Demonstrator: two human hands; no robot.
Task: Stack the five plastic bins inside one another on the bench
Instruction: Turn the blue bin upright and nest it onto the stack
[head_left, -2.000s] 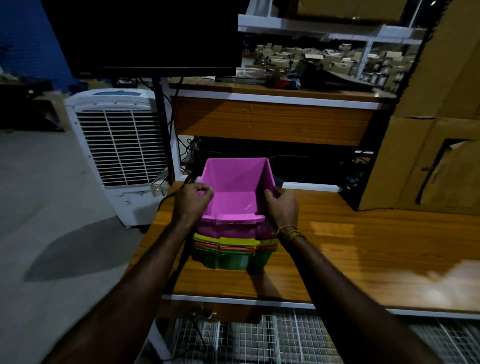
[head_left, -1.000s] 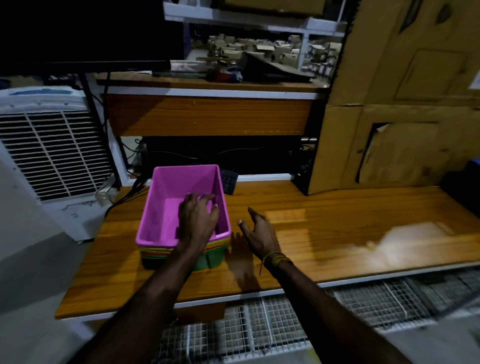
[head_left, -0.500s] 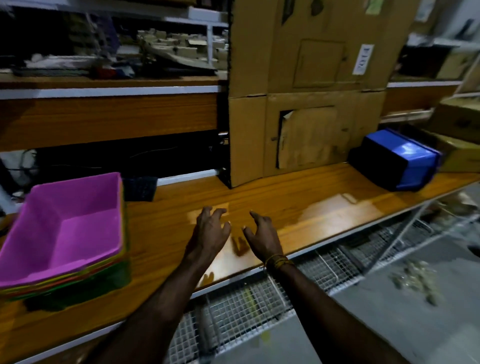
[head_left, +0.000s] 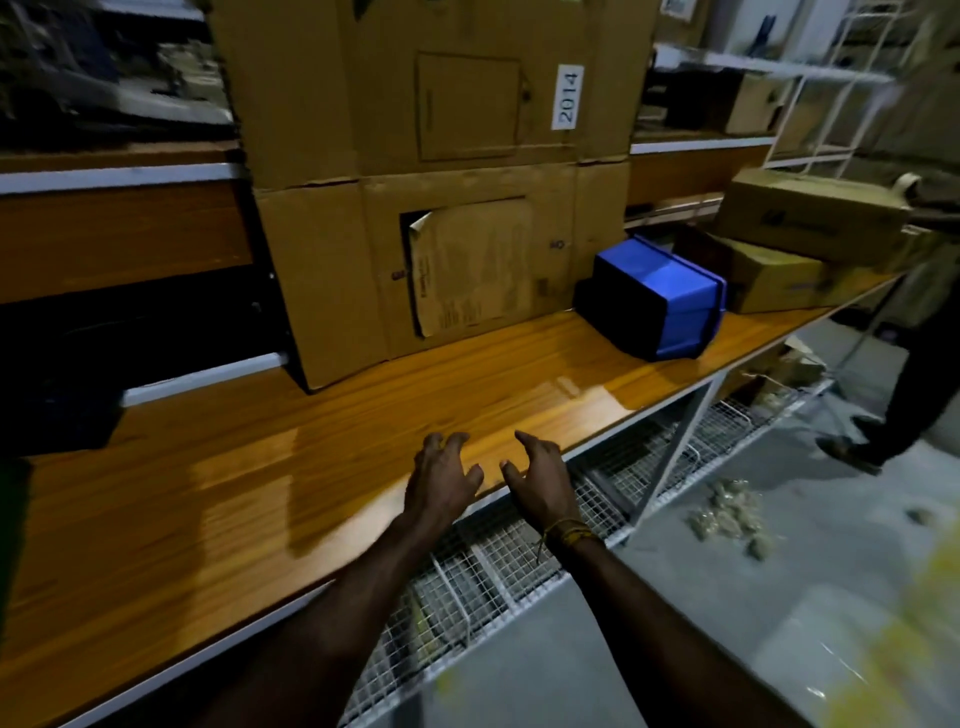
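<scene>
A blue plastic bin (head_left: 662, 299) lies tipped on its side on the wooden bench (head_left: 260, 493), far right, against the cardboard boxes. My left hand (head_left: 441, 480) and my right hand (head_left: 540, 480) hover side by side over the bench's front edge, fingers spread, holding nothing. Both are well short of the blue bin. A dark green sliver at the left frame edge (head_left: 10, 525) may be the stacked bins; the rest of that stack is out of view.
Large cardboard boxes (head_left: 431, 197) stand at the back of the bench. More cartons (head_left: 800, 244) lie at the right end. A wire shelf (head_left: 493, 566) runs under the bench. A person's legs (head_left: 904, 384) stand on the floor at right, near scattered debris (head_left: 727, 514).
Both hands let go of the pink bin on the stack and moved right along the bench. My view swung right, so the stack left the frame and the blue bin came in.
</scene>
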